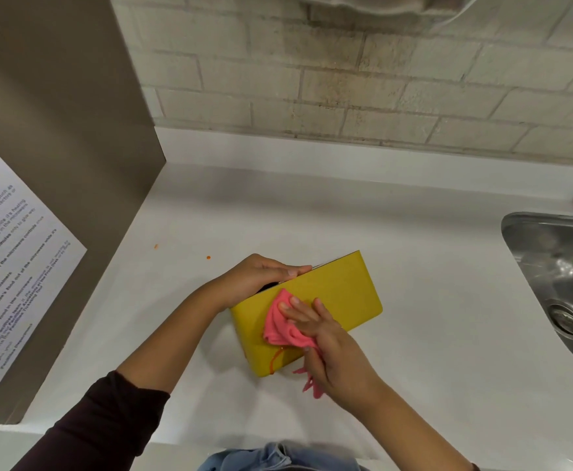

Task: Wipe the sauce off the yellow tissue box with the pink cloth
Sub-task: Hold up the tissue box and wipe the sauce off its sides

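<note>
The left hand [257, 277] grips the flat yellow tissue box [339, 297] while the right hand [325, 341] presses the crumpled pink cloth [283, 326] on it.

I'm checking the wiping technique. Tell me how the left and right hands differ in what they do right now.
The left hand grips the far top edge of the yellow tissue box, steadying it; the right hand touches the box only through the pink cloth.
The left hand's fingers curl over the edge; the right hand's fingers lie spread and flat on the cloth.
The left hand holds no cloth; the right one does.
Both work on the same box, on the white counter.
</note>
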`<state>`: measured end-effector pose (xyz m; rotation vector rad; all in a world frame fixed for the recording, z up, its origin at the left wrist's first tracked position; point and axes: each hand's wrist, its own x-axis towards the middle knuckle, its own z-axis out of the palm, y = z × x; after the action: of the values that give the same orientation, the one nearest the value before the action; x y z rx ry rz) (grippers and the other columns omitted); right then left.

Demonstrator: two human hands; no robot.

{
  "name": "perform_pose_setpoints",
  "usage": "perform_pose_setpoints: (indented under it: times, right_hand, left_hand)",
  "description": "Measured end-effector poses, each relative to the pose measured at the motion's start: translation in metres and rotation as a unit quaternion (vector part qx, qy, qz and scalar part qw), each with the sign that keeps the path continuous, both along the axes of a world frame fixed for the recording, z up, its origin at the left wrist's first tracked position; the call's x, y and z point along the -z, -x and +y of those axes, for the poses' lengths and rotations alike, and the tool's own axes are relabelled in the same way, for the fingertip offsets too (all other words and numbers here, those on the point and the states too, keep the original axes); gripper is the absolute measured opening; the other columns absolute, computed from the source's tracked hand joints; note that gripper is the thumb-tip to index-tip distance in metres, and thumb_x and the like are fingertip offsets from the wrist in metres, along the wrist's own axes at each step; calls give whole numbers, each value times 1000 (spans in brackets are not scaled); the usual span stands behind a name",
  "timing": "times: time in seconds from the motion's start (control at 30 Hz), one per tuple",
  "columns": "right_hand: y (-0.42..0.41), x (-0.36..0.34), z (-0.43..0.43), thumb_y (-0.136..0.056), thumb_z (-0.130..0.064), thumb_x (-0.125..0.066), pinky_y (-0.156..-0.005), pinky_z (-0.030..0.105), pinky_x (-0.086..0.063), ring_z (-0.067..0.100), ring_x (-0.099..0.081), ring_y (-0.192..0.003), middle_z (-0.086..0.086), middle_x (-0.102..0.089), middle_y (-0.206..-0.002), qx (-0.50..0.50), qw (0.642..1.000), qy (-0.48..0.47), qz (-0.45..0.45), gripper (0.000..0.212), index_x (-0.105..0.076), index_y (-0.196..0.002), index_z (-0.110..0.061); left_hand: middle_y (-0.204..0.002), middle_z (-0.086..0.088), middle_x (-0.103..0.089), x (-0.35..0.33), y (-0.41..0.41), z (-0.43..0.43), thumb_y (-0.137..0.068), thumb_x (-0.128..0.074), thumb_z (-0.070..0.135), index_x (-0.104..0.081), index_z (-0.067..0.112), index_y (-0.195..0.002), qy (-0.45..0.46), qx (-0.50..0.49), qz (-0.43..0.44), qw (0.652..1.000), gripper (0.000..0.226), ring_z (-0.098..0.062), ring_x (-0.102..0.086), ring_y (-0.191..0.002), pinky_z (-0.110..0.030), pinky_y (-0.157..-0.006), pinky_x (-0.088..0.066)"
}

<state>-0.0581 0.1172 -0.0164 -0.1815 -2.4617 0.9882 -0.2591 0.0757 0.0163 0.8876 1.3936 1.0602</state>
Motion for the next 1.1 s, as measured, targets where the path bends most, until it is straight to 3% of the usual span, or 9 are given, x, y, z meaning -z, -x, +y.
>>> perform_pose_setpoints:
  times: [0.13, 0.23, 0.37, 0.5, 0.6, 0.77, 0.87, 0.97, 1.1]
  right_hand:
    - [1, -1, 4, -94, -12, -39, -118, 28, -12, 11, -33, -138, -7, -43, -144, 65, 995, 66, 28, 43, -40, -136, -21]
    - [16, -1, -8, -94, -13, -37, -119, 29, -9, 10, -30, -140, -2, -43, -143, 96, 992, 71, 33, 41, -43, -135, -17]
    - [20, 1, -16, -94, -12, -38, -119, 29, -9, 12, -26, -141, 3, -43, -142, 36, 999, 3, 2, 38, -50, -130, -5]
    - [1, 4, 2, -100, -22, -33, -118, 31, -15, 14, -32, -139, 2, -45, -141, -30, 999, -22, -7, 35, -44, -131, -10]
    - [-3, 2, 10, -99, -21, -38, -118, 30, -16, 12, -35, -137, -6, -46, -141, 19, 999, 32, 20, 35, -44, -133, -16]
    - [22, -2, -14, -92, -13, -37, -119, 30, -9, 8, -28, -140, -1, -45, -140, 83, 994, 62, 21, 42, -47, -132, -18]
    - [22, -2, -20, -93, -13, -37, -119, 29, -8, 11, -25, -141, 1, -42, -142, 27, 1000, 8, -10, 40, -49, -131, -8]
    - [10, -3, -12, -100, -23, -32, -118, 32, -13, 15, -29, -140, 3, -43, -142, -48, 998, -28, -23, 33, -45, -129, -11]
    - [-2, -4, 7, -100, -22, -36, -118, 29, -13, 11, -32, -139, 2, -47, -141, -39, 999, 9, -22, 32, -44, -130, -15]
  left_hand:
    - [-115, 10, -68, 0, 0, 0, -89, -57, 25, -68, 25, -111, 4, -8, 8, 1000, 24, -6, -65, -105, -15, -86, -51]
    - [-117, 6, -68, -2, 1, 1, -90, -57, 24, -68, 24, -111, 3, -13, 9, 1000, 24, -6, -64, -106, -13, -85, -50]
    - [-108, 19, -69, -2, 2, 1, -90, -56, 21, -68, 23, -110, 0, -9, 12, 1000, 23, 0, -61, -107, -9, -87, -47]
    - [-103, 22, -70, 0, 2, 1, -89, -58, 26, -69, 29, -107, 6, -9, 30, 999, 21, 0, -63, -104, -11, -88, -48]
    - [-107, 19, -70, 0, 2, 0, -88, -59, 29, -70, 34, -104, 7, -12, 33, 999, 20, -1, -63, -105, -16, -92, -48]
    - [-104, 23, -69, -2, 1, 2, -89, -58, 24, -69, 25, -107, 2, -19, 21, 1000, 21, 4, -62, -104, -6, -80, -47]
    - [-112, 25, -63, -1, 0, 2, -89, -58, 23, -69, 24, -108, 3, -17, 35, 999, 22, 10, -58, -106, -2, -84, -43]
    - [-117, 19, -64, 1, 0, 1, -89, -58, 25, -69, 24, -108, 5, -11, 48, 999, 22, 6, -57, -110, -9, -96, -42]
    - [-113, 23, -64, 2, 0, 0, -88, -58, 26, -69, 31, -105, -1, -9, 45, 999, 20, 5, -60, -107, -8, -92, -44]
